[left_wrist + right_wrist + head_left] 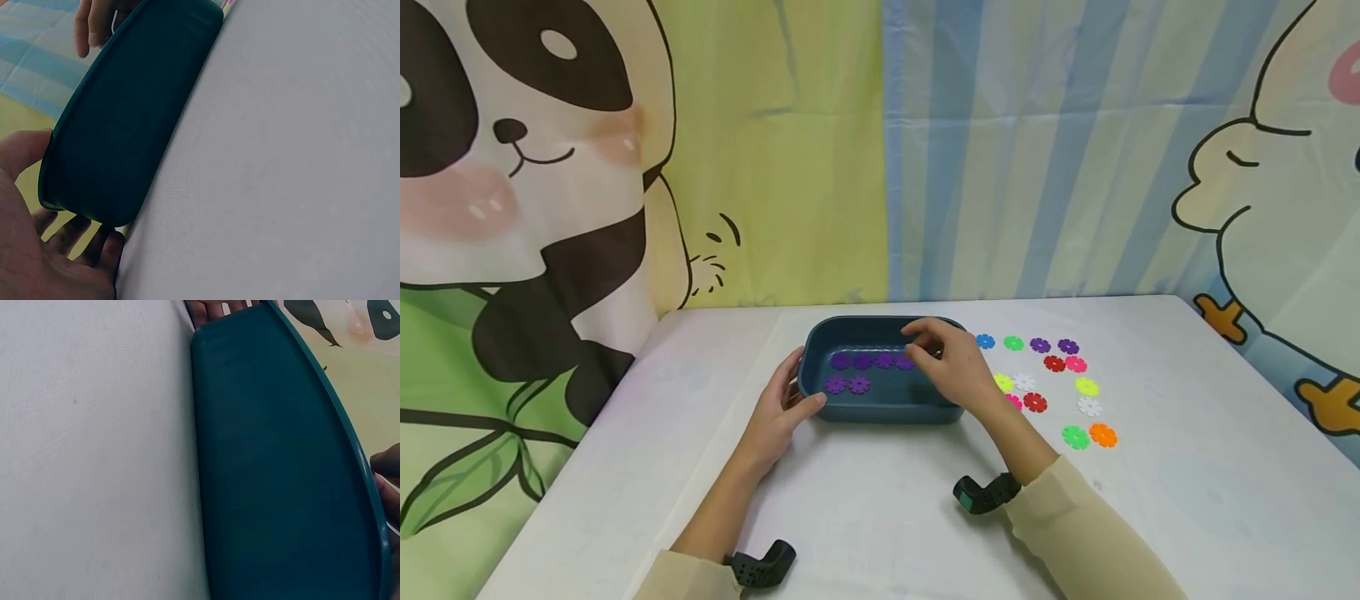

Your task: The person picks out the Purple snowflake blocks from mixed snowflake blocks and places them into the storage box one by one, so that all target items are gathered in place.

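Observation:
A dark teal plastic box (887,412) stands on the table. Its left end is held by my left hand (771,421), with the thumb at the near rim and the fingers around the outside, as the left wrist view also shows. Inside lie several purple flower-shaped discs (859,384) in two rows toward the left. Over the box's right part hovers my right hand (958,367), fingers bent, thumb and index fingertips a little apart; I see no disc between them. One purple disc (904,361) lies just below its thumb, partly covered. The right wrist view mostly shows the box's outer wall (281,462).
Right of the box, flower-shaped discs in several colours are spread on the white table (880,517), among them a green disc (1076,437), an orange disc (1103,435) and a red disc (1035,402). A printed curtain (1037,150) hangs behind the table.

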### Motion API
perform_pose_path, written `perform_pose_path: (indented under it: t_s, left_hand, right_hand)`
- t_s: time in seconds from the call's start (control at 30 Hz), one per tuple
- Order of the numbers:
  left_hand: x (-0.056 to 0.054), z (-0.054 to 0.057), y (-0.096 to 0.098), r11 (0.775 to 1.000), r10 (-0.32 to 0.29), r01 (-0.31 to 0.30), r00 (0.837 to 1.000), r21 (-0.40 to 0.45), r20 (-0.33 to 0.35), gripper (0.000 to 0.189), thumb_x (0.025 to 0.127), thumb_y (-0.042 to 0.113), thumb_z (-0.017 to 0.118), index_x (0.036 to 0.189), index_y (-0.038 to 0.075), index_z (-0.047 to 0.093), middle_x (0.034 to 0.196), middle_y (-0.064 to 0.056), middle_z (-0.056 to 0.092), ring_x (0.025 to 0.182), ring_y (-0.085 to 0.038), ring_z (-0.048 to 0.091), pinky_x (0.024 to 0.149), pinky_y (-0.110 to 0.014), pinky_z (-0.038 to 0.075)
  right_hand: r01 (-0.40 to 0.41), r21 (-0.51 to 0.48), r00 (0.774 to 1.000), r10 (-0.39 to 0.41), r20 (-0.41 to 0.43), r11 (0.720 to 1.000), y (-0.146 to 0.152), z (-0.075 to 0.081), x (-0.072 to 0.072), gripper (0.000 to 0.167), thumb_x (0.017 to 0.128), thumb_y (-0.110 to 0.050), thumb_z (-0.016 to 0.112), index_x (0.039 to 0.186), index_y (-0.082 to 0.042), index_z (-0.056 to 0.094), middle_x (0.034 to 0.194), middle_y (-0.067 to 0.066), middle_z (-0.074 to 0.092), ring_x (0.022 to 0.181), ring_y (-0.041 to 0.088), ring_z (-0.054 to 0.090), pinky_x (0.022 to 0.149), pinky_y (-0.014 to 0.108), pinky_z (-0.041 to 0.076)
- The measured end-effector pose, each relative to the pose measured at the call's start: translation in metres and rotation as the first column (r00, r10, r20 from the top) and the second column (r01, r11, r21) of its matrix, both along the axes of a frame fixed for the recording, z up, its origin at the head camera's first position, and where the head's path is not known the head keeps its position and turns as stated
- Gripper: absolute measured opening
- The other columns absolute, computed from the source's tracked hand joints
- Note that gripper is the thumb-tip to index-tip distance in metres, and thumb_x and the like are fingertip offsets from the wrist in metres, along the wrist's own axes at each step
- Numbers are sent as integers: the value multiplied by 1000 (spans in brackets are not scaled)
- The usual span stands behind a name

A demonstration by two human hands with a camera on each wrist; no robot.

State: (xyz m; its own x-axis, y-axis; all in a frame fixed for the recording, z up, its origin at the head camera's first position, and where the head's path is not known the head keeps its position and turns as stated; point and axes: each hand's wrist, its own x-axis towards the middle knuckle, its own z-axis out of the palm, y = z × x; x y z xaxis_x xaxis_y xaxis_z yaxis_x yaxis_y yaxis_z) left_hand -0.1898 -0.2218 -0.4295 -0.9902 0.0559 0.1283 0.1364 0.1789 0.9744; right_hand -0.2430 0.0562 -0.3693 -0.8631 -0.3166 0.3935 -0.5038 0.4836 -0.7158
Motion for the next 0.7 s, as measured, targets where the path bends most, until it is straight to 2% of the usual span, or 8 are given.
perform_pose_path:
  t_s: [0.2, 0.33, 0.37, 0.43, 0.53, 0.6, 0.7]
  left_hand:
    - [0, -1, 0, 1000, -2, 2, 1000, 8, -9, 80, 97, 14, 67, 165, 18, 24, 167, -11, 33, 151, -33, 38, 122, -47, 30]
    - [-1, -1, 0, 1000, -5, 5, 1000, 11, -14, 81, 96, 15, 67, 165, 18, 24, 168, -11, 32, 152, -33, 37, 123, -53, 27]
    - [-1, -1, 0, 1000, -5, 5, 1000, 8, -12, 81, 96, 15, 67, 165, 17, 24, 168, -11, 32, 152, -33, 37, 123, -53, 27]
    - [-1, -1, 0, 1000, -4, 4, 1000, 4, -5, 81, 97, 14, 67, 165, 18, 23, 168, -12, 32, 151, -33, 37, 121, -38, 33]
    - [0, -1, 0, 1000, -2, 2, 1000, -7, 6, 81, 97, 14, 67, 165, 18, 23, 167, -12, 32, 151, -32, 38, 112, -18, 37]
    - [0, -1, 0, 1000, 0, 0, 1000, -10, 12, 81, 97, 14, 67, 165, 19, 24, 167, -12, 33, 150, -33, 39, 103, -9, 36]
    - [0, -1, 0, 1000, 3, -3, 1000, -17, 11, 81, 97, 15, 67, 165, 20, 23, 167, -12, 32, 151, -33, 39, 105, -11, 35]
  right_hand:
    - [0, -2, 1000, 0, -14, 1000, 5, 0, 0, 23, 99, -11, 67, 122, -9, 70, 91, 5, 72, 78, 17, 61, 74, 33, 52]
    - [7, -6, 1000, -8, -23, 1000, 8, 0, 0, 25, 99, -11, 67, 123, -7, 70, 92, 6, 73, 78, 18, 62, 75, 33, 53]
    - [11, -7, 1000, -11, -22, 1000, 9, -1, 0, 25, 99, -12, 67, 124, -7, 69, 92, 6, 72, 79, 19, 62, 75, 33, 53]
    - [17, -8, 1000, -17, -16, 1000, 9, -2, 0, 26, 99, -12, 67, 124, -6, 69, 93, 5, 72, 79, 19, 62, 76, 32, 53]
    - [21, -11, 1000, -21, -12, 1000, 11, -4, 0, 25, 99, -13, 67, 124, -8, 69, 93, 5, 72, 80, 19, 63, 77, 33, 54]
    - [18, -16, 1000, -19, -17, 1000, 11, -4, 0, 25, 99, -12, 67, 124, -9, 69, 93, 5, 72, 81, 19, 63, 78, 33, 54]
    - [16, -26, 1000, -17, -26, 1000, 13, -3, -3, 25, 99, -12, 67, 123, -10, 70, 93, 5, 72, 80, 19, 63, 77, 31, 54]
